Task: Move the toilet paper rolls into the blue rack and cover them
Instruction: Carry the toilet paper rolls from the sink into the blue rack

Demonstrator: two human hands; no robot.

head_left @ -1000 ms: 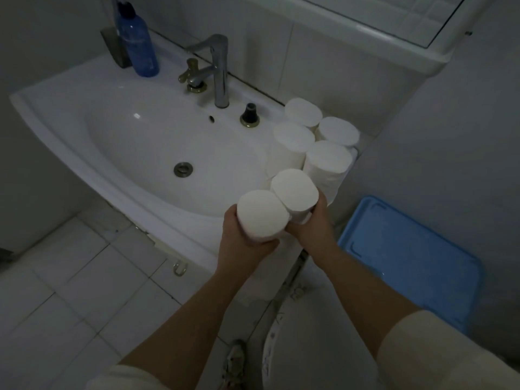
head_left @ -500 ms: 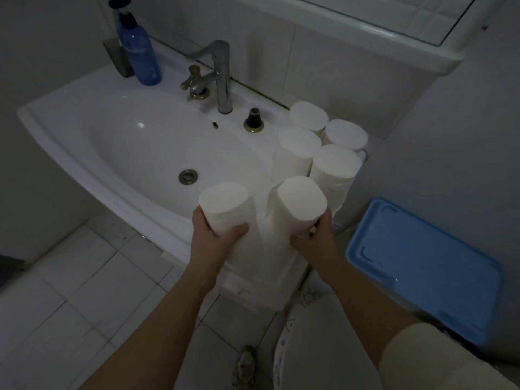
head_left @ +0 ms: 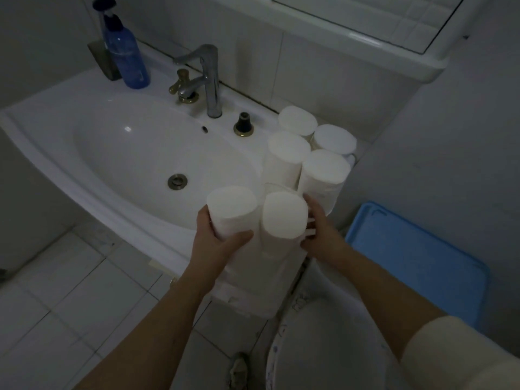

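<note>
My left hand (head_left: 218,243) grips a white toilet paper roll (head_left: 232,209) over the front right of the sink. Close beside it, my right hand (head_left: 320,235) holds a second white roll (head_left: 284,215). Several more white rolls (head_left: 289,153) stand upright on the right end of the sink counter, just behind the two I hold. The blue rack (head_left: 416,257), with its flat blue lid on top, sits low at the right, next to the wall.
A white sink basin (head_left: 84,153) fills the left, with a chrome faucet (head_left: 211,80) and a blue pump bottle (head_left: 126,54) at the back. A white toilet (head_left: 323,347) is below my right arm. A mirror cabinet (head_left: 365,26) hangs above. Tiled floor lies lower left.
Both hands lifted their rolls off the counter. The left roll swung out to the left, then came back close to the right roll. The view shifted slightly.
</note>
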